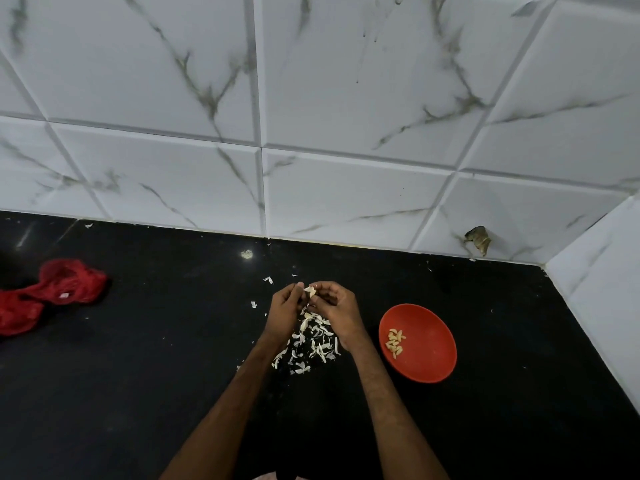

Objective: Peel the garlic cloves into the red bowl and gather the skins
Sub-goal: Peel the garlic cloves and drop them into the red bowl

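We begin at the grip. Both hands meet above the counter, fingers curled inward, and pinch a single garlic clove (310, 291) between them. The left hand (285, 303) closes on the clove's left side with its fingertips (300, 286); the right hand (334, 303) closes on its right side in the same way. Only a narrow gap separates the two sets of fingertips, and the pale clove fills it. We cannot tell how much skin remains on the clove, as it is too small in the head view.

Directly below the hands, between the two forearms, we find the skins (313, 341) — a loose pile of white flakes lying on the black counter (173, 375). A few stray flakes lie apart from the pile, beyond and to the left of the hands.

The red bowl (436, 341) stands on the counter just to the right of the right wrist, not touching it. Inside it, toward its left wall, a small cluster of peeled cloves (395, 342) rests.

Well to the left, near the frame edge, a red mesh bag (59, 289) lies crumpled on the counter. Behind the counter rises a wall of white marbled tiles (346, 98) — one tile near the right corner shows a chipped hole (479, 239) low down.
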Action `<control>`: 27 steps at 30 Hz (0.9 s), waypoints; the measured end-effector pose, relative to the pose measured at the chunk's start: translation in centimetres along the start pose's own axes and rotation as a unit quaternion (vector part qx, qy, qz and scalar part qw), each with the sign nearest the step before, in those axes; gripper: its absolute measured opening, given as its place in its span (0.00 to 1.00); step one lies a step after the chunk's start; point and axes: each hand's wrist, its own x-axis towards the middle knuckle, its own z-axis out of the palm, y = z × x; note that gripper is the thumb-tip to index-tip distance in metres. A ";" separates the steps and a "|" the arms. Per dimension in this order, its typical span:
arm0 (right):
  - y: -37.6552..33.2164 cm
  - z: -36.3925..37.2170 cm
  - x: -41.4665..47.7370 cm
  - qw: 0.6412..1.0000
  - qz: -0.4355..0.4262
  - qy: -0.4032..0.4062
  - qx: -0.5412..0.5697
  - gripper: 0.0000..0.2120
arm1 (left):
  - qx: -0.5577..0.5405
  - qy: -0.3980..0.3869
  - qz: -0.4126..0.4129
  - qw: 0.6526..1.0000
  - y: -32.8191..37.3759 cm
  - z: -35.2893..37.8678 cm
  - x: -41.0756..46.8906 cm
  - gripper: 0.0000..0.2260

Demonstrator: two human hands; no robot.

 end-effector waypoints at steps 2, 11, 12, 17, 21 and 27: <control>0.1 0.0 0.1 1.000 0.001 0.015 0.007 0.11 | -0.005 -0.003 -0.004 1.000 -0.3 -0.3 0.1 0.17; 0.4 -0.3 0.5 0.993 -0.025 0.051 -0.101 0.09 | 0.213 0.055 0.027 0.975 0.3 -0.2 -1.0 0.16; 0.3 -0.3 0.6 0.990 -0.034 0.056 -0.125 0.09 | 0.217 0.044 0.046 0.974 0.4 -0.2 -1.0 0.11; 0.5 -0.3 0.8 0.978 -0.048 0.074 -0.189 0.09 | 0.199 0.042 0.093 0.975 0.8 0.1 -0.8 0.01; 0.4 -0.5 0.6 0.965 -0.074 0.081 -0.238 0.08 | 0.182 0.038 0.069 0.980 0.8 0.1 -0.7 0.04; 0.2 -0.6 0.4 0.926 -0.158 0.070 -0.336 0.09 | 0.246 0.037 0.073 0.966 0.5 0.0 -0.7 0.05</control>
